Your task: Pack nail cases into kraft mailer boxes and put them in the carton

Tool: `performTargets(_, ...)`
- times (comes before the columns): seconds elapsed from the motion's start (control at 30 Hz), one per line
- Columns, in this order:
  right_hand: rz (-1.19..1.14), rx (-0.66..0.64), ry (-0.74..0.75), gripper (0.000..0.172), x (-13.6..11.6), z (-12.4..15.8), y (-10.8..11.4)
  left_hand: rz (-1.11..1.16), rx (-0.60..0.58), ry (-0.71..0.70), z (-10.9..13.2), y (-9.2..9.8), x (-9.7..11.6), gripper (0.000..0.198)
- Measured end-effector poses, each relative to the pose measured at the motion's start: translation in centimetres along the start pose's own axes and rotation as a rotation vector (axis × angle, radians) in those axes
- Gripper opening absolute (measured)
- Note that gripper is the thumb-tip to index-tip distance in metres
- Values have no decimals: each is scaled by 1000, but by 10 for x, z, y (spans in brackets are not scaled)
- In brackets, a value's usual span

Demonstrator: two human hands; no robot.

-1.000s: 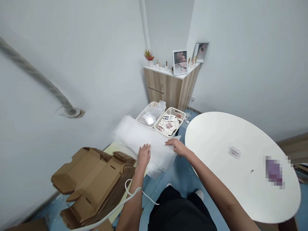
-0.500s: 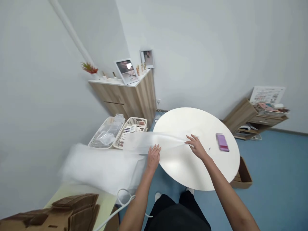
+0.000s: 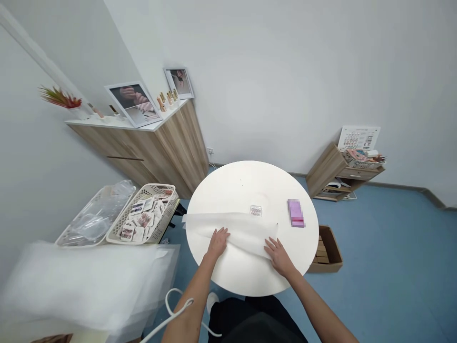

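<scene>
Two hands, the left hand (image 3: 217,244) and right hand (image 3: 279,257), lie spread flat, pressing a translucent sheet (image 3: 246,231) evenly against the round table (image 3: 228,190).

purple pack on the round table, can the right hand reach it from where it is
Probably yes: the right hand lies on the white sheet, and the purple pack sits just beyond it on the tabletop, with nothing standing between them.
</scene>
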State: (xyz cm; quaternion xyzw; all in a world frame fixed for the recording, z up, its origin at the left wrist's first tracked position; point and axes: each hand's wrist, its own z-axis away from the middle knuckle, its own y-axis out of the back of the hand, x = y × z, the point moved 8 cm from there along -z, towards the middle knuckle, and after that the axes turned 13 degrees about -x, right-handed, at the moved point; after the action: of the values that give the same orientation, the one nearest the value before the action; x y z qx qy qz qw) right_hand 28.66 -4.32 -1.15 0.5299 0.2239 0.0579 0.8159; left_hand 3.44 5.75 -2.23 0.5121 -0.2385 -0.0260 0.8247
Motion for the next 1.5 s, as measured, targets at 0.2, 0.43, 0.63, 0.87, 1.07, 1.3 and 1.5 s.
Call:
performTargets(0.2,-82,-148,63,66,-31,0,-42,228,-72,187,-8,-27,-10,54)
performTargets(0.43,-156,-147,38,61,-93,-27,-47,152,-125,453,-8,-38,-14,77)
performTargets(0.63,-352,104,11,46,-82,-66,10,-14,-115,361,-18,-31,-12,96)
performTargets(0.87,-216,105,-337,65,44,-141,55,-158,-75,176,-40,-22,-19,111)
performTargets(1.07,-194,-49,-267,87,77,-183,47,-222,-95,75,-57,-21,-21,116)
performTargets(1.3,-144,196,-282,76,100,-147,66,-310,-146,-137,-89,-29,7,122)
performTargets(1.5,-165,347,-236,80,84,-89,80,-354,-193,-276,-119,-35,43,125)
